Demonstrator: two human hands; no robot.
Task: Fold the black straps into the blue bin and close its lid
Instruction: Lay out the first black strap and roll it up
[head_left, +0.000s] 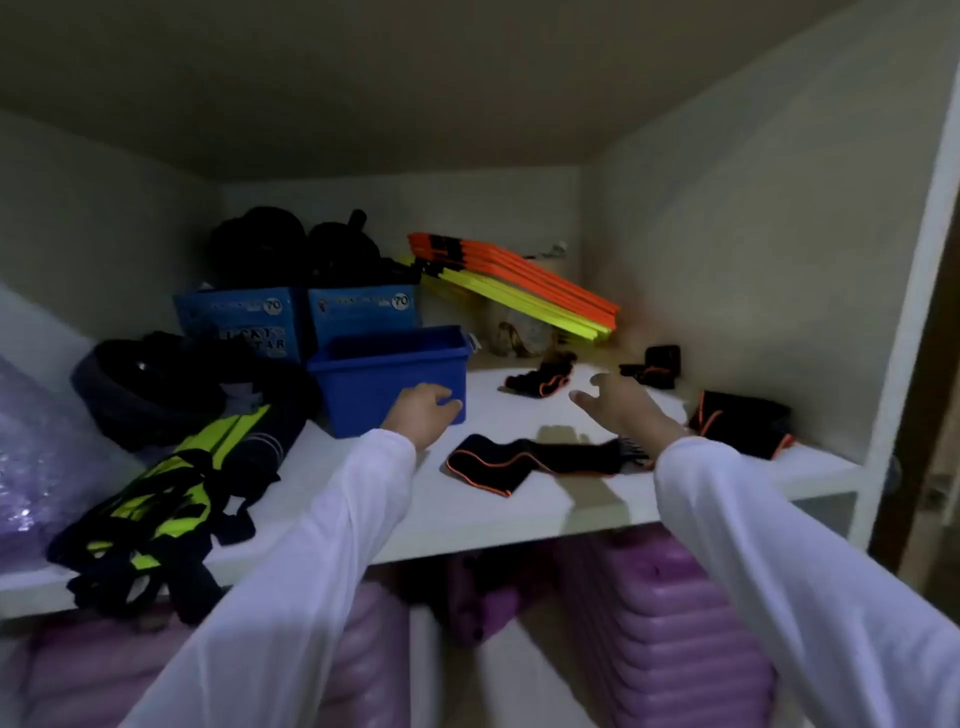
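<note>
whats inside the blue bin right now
Only the far inner wall of the blue bin shows, bare and blue. Its front wall hides the bottom, so straps there cannot be ruled out.

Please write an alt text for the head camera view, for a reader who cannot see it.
A person in white sleeves reaches onto a white closet shelf: the left hand grips the front corner of an open blue bin, and the open right hand hovers above black straps with orange edging scattered on the shelf.
</note>
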